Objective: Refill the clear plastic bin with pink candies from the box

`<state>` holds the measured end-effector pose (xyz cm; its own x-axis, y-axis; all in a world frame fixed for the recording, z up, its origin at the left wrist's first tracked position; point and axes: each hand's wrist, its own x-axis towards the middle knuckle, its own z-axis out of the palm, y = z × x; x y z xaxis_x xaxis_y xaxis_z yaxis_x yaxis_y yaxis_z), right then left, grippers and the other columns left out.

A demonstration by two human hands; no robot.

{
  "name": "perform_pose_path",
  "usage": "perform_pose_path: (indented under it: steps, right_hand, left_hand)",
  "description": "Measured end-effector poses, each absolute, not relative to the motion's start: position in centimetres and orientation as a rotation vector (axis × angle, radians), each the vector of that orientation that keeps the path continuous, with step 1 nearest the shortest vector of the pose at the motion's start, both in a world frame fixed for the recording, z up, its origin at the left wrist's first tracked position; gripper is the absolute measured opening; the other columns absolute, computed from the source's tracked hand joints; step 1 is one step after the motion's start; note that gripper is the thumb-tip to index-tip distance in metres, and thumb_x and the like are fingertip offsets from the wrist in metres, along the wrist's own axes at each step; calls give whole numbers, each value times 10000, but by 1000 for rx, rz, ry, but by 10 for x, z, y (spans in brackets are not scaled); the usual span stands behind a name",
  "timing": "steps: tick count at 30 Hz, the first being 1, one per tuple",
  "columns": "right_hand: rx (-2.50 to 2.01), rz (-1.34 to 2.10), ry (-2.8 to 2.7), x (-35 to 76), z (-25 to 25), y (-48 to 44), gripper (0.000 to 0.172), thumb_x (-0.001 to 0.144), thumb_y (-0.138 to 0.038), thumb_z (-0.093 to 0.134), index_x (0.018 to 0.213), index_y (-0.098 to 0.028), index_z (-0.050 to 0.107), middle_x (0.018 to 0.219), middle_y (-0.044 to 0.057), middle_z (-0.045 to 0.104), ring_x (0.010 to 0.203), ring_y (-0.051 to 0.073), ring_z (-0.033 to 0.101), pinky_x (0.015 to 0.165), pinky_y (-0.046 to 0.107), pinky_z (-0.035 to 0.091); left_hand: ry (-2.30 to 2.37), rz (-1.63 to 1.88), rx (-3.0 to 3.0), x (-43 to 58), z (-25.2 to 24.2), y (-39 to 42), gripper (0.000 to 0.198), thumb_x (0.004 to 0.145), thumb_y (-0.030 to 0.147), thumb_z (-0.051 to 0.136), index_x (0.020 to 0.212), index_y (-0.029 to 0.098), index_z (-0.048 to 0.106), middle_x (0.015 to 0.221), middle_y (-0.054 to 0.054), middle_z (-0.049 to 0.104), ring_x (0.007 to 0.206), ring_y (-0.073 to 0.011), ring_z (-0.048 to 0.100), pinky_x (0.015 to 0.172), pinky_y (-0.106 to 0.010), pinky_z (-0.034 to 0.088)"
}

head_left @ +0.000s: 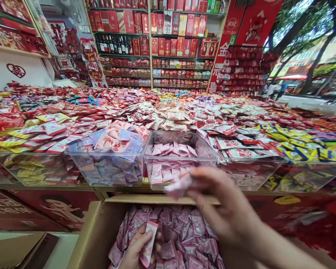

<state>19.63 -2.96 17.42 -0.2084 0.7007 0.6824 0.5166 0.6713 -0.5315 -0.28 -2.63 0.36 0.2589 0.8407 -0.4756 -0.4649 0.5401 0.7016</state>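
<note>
My right hand is closed on a pink candy packet, blurred by motion, in front of a clear plastic bin. Inside that bin lie small pink packets, only part of the way up its walls. Lower down, my left hand grips another pink candy packet between thumb and fingers. It is over an open cardboard box full of the same pink wrapped packets. The right forearm covers the box's right side.
Neighbouring clear bins hold purple and pink packets, red and white packets and yellow and blue packets. More sweets are heaped behind them. Shelves of red boxes and bottles stand at the back.
</note>
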Motion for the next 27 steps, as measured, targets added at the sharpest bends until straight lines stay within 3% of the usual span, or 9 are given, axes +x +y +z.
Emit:
perform_pose_path:
  steps: [5,9,12,18,27]
  right_hand:
    - [-1186,34,-1982,220,241,49,252,731,-107,460,964,-192,503,910,52,559,821,161,528,718,292,429]
    - [-1486,578,-2361,217,231,111,260,654,-79,494,872,-199,569,748,9,579,605,107,511,518,215,407]
    - [-1541,1030,-2529,201,211,133,324,635,-49,463,893,-210,572,669,-25,571,512,73,471,455,183,364]
    - [-1697,1190,-2587,182,184,139,171,587,-80,542,720,-145,629,618,4,595,540,122,519,500,226,402]
    - [-1724,1258,-2654,188,186,135,297,604,-197,591,895,-143,616,745,53,640,642,178,570,574,279,439]
  left_hand:
    - [940,938,461,-3,-6,-24,242,610,207,628,811,170,499,624,-19,634,473,-120,551,338,-163,314]
    - [926,916,460,-2,-18,-22,237,554,206,667,745,164,533,579,-17,636,427,-114,542,336,-163,305]
    - [937,903,477,-4,-27,-19,265,510,234,695,719,160,551,551,-19,640,404,-119,547,365,-176,337]
    - [942,911,478,-6,-27,-17,273,488,251,704,708,164,568,532,-15,639,395,-120,544,365,-178,335]
    - [905,858,522,-3,-28,-20,260,506,257,686,718,162,569,562,-11,638,410,-111,532,389,-190,349]
